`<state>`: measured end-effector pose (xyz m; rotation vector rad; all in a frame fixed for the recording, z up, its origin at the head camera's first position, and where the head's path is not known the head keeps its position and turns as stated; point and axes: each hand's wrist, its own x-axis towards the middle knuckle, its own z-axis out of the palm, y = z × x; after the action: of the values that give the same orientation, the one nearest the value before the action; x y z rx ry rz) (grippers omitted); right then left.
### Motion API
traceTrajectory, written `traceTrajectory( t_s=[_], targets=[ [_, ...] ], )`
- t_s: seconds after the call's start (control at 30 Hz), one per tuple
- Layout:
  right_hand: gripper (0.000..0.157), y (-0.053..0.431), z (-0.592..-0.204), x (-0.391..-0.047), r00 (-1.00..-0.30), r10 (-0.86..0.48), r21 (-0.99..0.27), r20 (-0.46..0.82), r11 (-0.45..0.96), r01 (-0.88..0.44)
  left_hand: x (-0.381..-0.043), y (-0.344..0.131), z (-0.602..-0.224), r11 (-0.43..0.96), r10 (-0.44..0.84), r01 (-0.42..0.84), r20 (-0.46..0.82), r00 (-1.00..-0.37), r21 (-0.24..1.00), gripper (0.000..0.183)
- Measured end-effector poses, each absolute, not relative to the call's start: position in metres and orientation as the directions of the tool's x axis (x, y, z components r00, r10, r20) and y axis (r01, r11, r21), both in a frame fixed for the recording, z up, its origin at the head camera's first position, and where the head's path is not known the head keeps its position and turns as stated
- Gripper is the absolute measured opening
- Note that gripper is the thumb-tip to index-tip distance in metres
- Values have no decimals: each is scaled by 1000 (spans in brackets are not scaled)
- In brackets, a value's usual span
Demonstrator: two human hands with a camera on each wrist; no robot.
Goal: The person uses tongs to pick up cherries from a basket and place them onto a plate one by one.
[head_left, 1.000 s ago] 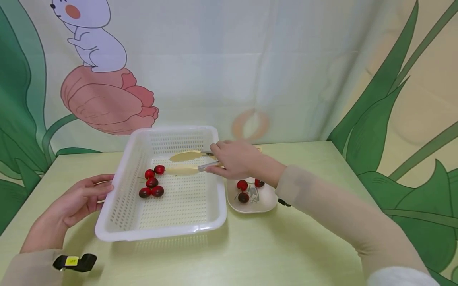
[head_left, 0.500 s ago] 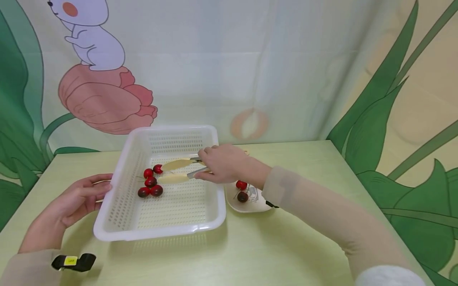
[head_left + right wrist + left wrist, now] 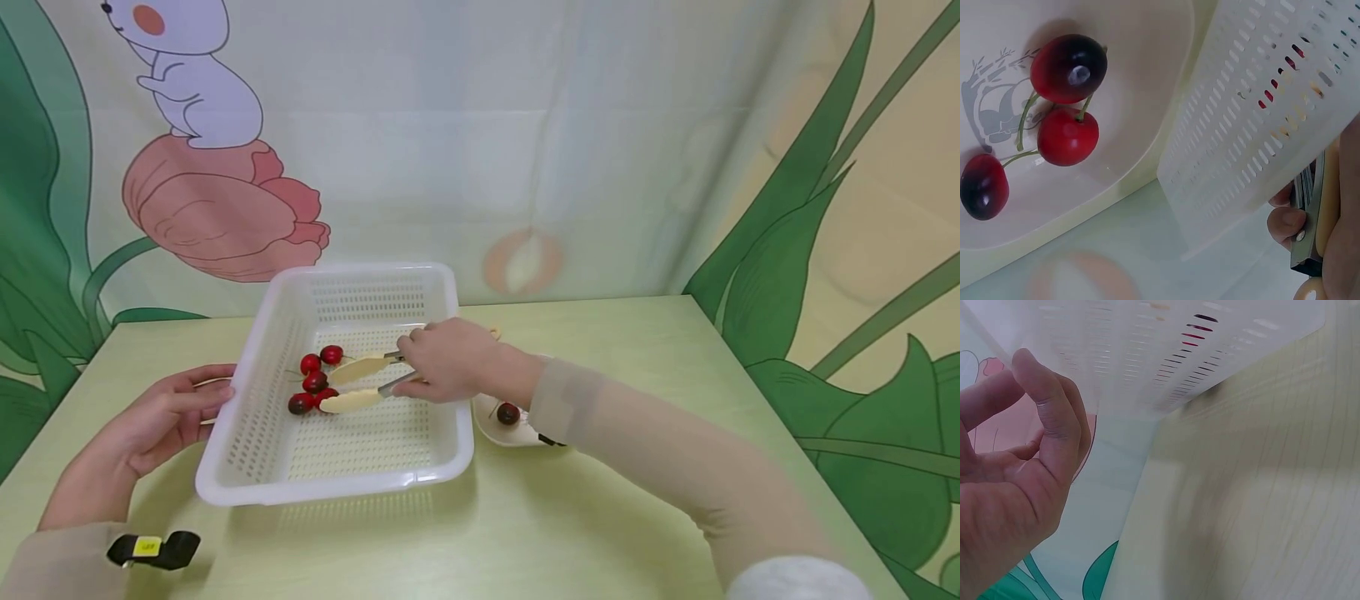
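Observation:
In the head view my right hand grips cream-tipped tongs, reaching over the right rim of a white perforated basket. The tongs' two tips are spread; the nearer one partly covers a dark red cherry at the front of the group. Several cherries lie together on the basket floor, towards its left side. My left hand holds the basket's left rim, its fingers bent against the edge in the left wrist view. The right wrist view shows the tongs' metal hinge end inside my right hand.
A shallow white dish stands close to the basket's right side, with three stemmed cherries visible in it. My right forearm covers part of the dish in the head view. A printed curtain hangs behind the pale table.
My right hand has brought the tongs left and nearer to me, from the back of the basket down to the cherries. My left hand and the basket stay nearly where they were.

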<state>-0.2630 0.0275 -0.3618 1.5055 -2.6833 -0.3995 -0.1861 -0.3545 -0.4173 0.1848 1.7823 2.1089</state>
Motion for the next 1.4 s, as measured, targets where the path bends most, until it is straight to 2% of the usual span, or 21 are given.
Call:
traceTrajectory(
  t_s=[0.47, 0.77, 1.2, 1.4],
  targets=[
    [51, 16, -367, -262, -534, -839, 221, -105, 503, -835, -186, -354, -416, -113, 348, -202, -152, -925, 973, 27],
    [55, 5, -372, -259, -524, -844, 295, -115, 474, -829, -185, -354, -417, -95, 323, -204, -163, -932, 974, 26],
    [58, -2, -378, -256, -528, -840, 320, -122, 471, -822, -185, -354, -416, -97, 321, -204, -163, -933, 974, 26],
    [55, -3, -379, -255, -538, -832, 312, -133, 481, -820, -183, -354, -416, -77, 298, -214, -182, -937, 974, 26]
  ],
)
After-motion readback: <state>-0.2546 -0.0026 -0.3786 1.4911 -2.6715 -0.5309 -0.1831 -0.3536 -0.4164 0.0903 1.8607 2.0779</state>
